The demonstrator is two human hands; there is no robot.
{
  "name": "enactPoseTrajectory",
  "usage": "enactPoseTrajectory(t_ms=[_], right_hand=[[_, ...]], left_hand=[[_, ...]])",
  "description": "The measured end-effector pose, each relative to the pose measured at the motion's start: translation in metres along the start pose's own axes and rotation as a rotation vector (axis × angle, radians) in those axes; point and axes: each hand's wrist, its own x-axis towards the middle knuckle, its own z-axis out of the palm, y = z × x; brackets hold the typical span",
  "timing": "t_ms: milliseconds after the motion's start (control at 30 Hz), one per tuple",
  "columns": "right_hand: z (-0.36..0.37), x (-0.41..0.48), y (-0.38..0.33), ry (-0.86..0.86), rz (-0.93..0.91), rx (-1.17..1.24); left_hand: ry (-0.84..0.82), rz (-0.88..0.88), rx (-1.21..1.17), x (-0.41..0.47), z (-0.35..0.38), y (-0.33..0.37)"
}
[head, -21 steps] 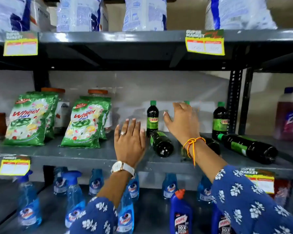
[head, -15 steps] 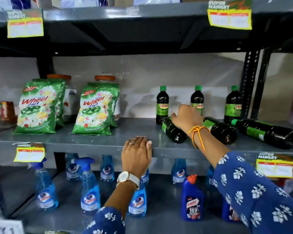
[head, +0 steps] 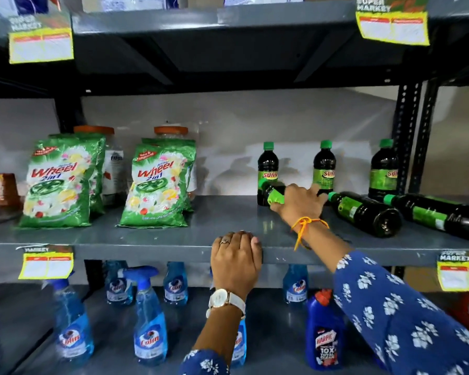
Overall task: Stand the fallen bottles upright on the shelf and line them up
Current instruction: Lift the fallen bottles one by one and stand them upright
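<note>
Clearly the first righting is in hand: the right hand is wrapped over a fallen dark bottle on the middle shelf, fingers curled around its body, its green cap and label showing just left of the knuckles. This bottle lies directly in front of the leftmost of three upright bottles, touching or nearly so; which cannot be told. Two more fallen bottles lie to the right of that upright one, caps pointing toward the back, the far one partly cut off by the frame edge. The left hand clasps the shelf's front lip, bracing, holding no bottle. Judged from this, the next move calls for lifting the base clear, tipping the bottle onto it, and setting it level with the standing row without knocking the neighbour behind.
</note>
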Motion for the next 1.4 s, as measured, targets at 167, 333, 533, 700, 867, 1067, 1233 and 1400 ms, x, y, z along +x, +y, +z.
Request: enactPoseTrajectory(t_ms=[167,333,533,700,867,1067,1233,1400], right_hand=[[0.013,0.004,0.023,0.040,-0.031,0.972],[0.030,0.008,0.027,-0.117,-0.039,1.195],[0.034,0.009,0.025,-0.222,-0.017,1.128],[0.041,0.010,0.023,-0.222,-0.008,0.882],[0.039,0.012,0.029,-0.266,0.023,1.159],[0.041,0.012,0.029,-0.168,0.003,1.149],[0.041,0.013,0.029,-0.200,0.032,1.149],[0.040,0.011,0.030,-0.158,0.031,1.086]], left_hand=[[-0.002,-0.018,-0.033,0.000,0.000,0.002],[-0.008,-0.017,-0.054,0.000,0.000,0.002],[-0.021,-0.016,-0.046,-0.001,-0.001,0.003],[-0.002,-0.013,-0.032,-0.001,0.000,0.002],[0.015,-0.006,-0.025,-0.002,0.003,0.001],[0.019,-0.006,-0.019,-0.002,0.003,0.002],[-0.024,-0.015,-0.023,-0.002,0.000,0.002],[-0.039,-0.024,-0.020,-0.001,-0.002,0.003]])
